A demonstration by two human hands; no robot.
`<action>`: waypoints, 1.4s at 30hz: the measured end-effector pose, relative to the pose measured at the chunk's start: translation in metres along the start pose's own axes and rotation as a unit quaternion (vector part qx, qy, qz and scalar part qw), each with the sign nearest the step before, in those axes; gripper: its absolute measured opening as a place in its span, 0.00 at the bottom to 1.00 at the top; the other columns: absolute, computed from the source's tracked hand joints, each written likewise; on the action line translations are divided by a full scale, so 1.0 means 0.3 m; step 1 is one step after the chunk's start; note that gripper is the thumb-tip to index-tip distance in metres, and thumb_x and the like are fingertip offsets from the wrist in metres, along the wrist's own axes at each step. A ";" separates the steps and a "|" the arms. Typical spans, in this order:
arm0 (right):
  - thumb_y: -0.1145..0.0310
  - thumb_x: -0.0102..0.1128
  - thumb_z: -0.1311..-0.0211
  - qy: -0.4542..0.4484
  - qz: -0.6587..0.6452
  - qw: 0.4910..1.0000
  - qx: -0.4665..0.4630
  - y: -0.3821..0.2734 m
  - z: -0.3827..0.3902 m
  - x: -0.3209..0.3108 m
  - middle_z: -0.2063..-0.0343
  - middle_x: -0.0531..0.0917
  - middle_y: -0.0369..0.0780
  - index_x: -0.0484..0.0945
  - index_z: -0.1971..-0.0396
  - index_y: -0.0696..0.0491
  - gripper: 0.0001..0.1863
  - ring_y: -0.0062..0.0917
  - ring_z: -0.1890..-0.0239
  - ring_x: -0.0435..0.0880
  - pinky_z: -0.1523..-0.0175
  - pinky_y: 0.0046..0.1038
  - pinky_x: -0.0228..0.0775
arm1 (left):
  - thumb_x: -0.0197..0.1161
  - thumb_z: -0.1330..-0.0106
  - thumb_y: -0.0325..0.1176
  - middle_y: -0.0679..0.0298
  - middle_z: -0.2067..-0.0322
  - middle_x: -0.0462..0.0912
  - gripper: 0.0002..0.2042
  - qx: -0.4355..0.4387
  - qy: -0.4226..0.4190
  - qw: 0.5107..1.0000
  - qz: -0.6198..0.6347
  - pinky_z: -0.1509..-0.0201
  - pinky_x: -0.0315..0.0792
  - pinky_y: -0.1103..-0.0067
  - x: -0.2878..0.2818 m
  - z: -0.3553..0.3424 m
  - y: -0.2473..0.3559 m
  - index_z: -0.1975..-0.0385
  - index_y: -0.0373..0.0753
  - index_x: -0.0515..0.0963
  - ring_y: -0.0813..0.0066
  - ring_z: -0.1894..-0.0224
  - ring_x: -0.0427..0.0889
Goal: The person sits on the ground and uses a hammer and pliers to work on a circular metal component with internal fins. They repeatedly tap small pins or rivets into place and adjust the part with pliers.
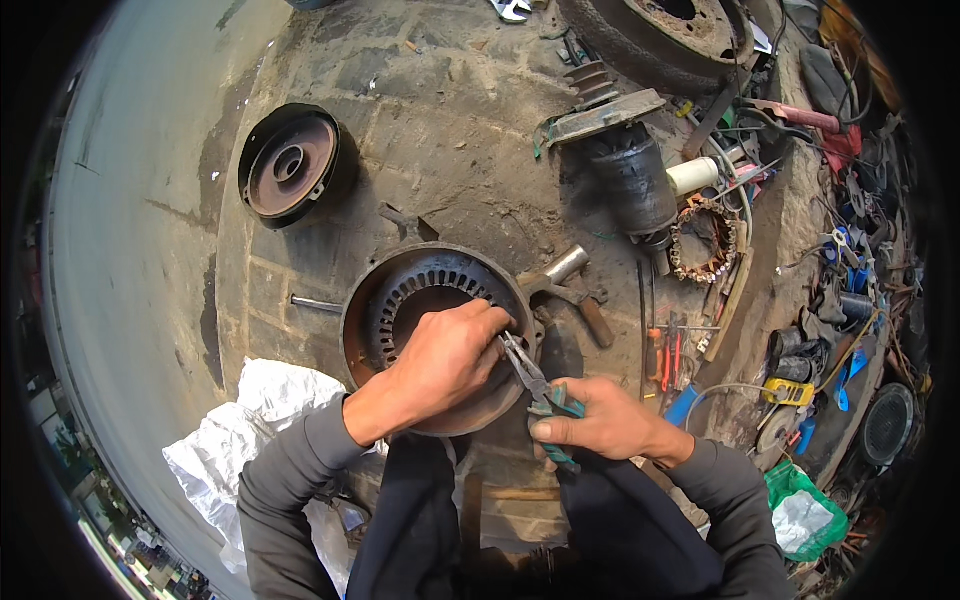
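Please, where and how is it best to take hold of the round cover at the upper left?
Probably by the outer rim of the round cover, from above, at two opposite sides: it lies recessed face up, and its rim forms a full ring with nothing leaning on it. Two hands seem best, but the right hand holds pliers.
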State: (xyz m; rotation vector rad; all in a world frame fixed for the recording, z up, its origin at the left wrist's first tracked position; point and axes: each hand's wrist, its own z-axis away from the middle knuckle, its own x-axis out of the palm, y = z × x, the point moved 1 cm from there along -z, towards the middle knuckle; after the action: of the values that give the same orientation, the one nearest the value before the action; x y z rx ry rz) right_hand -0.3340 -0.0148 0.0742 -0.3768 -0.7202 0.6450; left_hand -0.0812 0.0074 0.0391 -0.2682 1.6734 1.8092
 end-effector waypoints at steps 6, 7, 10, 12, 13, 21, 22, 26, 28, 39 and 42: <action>0.56 0.71 0.23 0.026 0.108 0.992 -0.060 -0.014 0.001 0.013 0.70 0.90 0.39 0.82 0.60 0.60 0.19 0.22 0.66 0.90 0.59 0.32 0.80 | 0.73 0.37 0.22 0.56 0.69 0.85 0.12 0.050 0.054 0.995 -0.062 0.69 0.80 0.64 0.025 0.034 0.001 0.54 0.38 0.86 0.51 0.71 0.87; 0.55 0.71 0.24 0.038 0.143 0.985 -0.084 -0.016 0.002 0.013 0.70 0.90 0.40 0.82 0.60 0.61 0.20 0.24 0.66 0.90 0.58 0.34 0.80 | 0.72 0.38 0.21 0.58 0.70 0.84 0.13 0.054 0.059 0.995 -0.056 0.69 0.81 0.64 0.023 0.033 0.006 0.54 0.38 0.85 0.52 0.71 0.87; 0.56 0.71 0.27 0.046 0.149 0.984 -0.087 -0.004 0.000 0.012 0.72 0.90 0.45 0.82 0.60 0.62 0.20 0.30 0.67 0.90 0.58 0.37 0.80 | 0.74 0.37 0.20 0.58 0.70 0.85 0.12 0.054 0.055 0.995 -0.057 0.70 0.80 0.66 0.014 0.030 0.023 0.55 0.37 0.86 0.55 0.73 0.87; 0.56 0.72 0.29 0.052 0.146 0.981 -0.115 0.007 0.001 0.007 0.74 0.89 0.47 0.82 0.59 0.63 0.22 0.34 0.69 0.91 0.60 0.39 0.81 | 0.73 0.37 0.20 0.58 0.70 0.86 0.11 0.058 0.056 0.995 -0.066 0.70 0.80 0.67 0.009 0.028 0.033 0.55 0.37 0.87 0.56 0.72 0.88; 0.56 0.72 0.28 0.047 0.156 0.980 -0.112 0.015 0.000 0.004 0.73 0.89 0.46 0.82 0.59 0.63 0.21 0.32 0.69 0.90 0.60 0.39 0.80 | 0.73 0.37 0.19 0.58 0.70 0.86 0.11 0.047 0.048 0.996 -0.066 0.69 0.81 0.68 0.010 0.030 0.037 0.55 0.37 0.87 0.57 0.72 0.89; 0.57 0.69 0.31 0.038 0.223 0.962 -0.152 0.049 -0.043 -0.023 0.72 0.91 0.46 0.82 0.62 0.64 0.20 0.30 0.70 0.91 0.61 0.38 0.80 | 0.73 0.35 0.17 0.54 0.71 0.87 0.08 0.050 0.071 0.995 -0.057 0.67 0.78 0.74 0.020 0.027 0.048 0.58 0.32 0.87 0.62 0.73 0.87; 0.58 0.69 0.31 0.038 0.196 0.966 -0.162 0.048 -0.045 -0.036 0.73 0.91 0.45 0.82 0.62 0.63 0.19 0.29 0.70 0.90 0.62 0.37 0.80 | 0.73 0.34 0.16 0.55 0.71 0.87 0.07 0.052 0.071 0.995 -0.054 0.68 0.77 0.75 0.018 0.016 0.045 0.59 0.32 0.87 0.65 0.74 0.86; 0.60 0.70 0.29 0.007 0.104 0.986 -0.134 0.036 -0.051 -0.069 0.73 0.90 0.39 0.82 0.63 0.60 0.16 0.23 0.71 0.89 0.64 0.32 0.79 | 0.69 0.36 0.17 0.53 0.68 0.89 0.11 -0.014 0.000 1.000 0.005 0.61 0.80 0.70 -0.010 -0.028 0.029 0.54 0.31 0.88 0.58 0.67 0.90; 0.61 0.70 0.26 0.002 0.072 0.994 -0.086 0.031 -0.054 -0.074 0.70 0.89 0.37 0.81 0.62 0.58 0.14 0.20 0.70 0.90 0.64 0.28 0.79 | 0.72 0.33 0.21 0.51 0.69 0.87 0.08 0.009 -0.022 0.999 -0.044 0.62 0.80 0.69 -0.009 -0.045 0.027 0.55 0.32 0.88 0.53 0.67 0.89; 0.65 0.69 0.30 0.019 0.085 0.985 -0.148 0.086 -0.064 -0.003 0.77 0.87 0.38 0.81 0.63 0.59 0.12 0.19 0.76 0.87 0.69 0.30 0.78 | 0.75 0.35 0.21 0.55 0.72 0.85 0.08 0.017 0.014 1.000 -0.013 0.66 0.77 0.71 0.004 0.026 0.025 0.57 0.33 0.88 0.59 0.71 0.86; 0.66 0.71 0.33 0.008 0.139 0.961 -0.240 -0.032 -0.003 0.010 0.79 0.85 0.42 0.81 0.62 0.60 0.12 0.23 0.77 0.84 0.69 0.33 0.75 | 0.74 0.37 0.21 0.57 0.71 0.88 0.09 0.093 0.055 0.994 -0.012 0.67 0.79 0.72 -0.059 0.011 0.126 0.57 0.35 0.89 0.62 0.72 0.88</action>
State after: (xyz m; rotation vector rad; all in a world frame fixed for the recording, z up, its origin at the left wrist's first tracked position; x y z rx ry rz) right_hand -0.3277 -0.0199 0.0801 -0.9434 -0.8137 0.7263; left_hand -0.0886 0.0058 0.0801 -0.3102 1.8929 1.6326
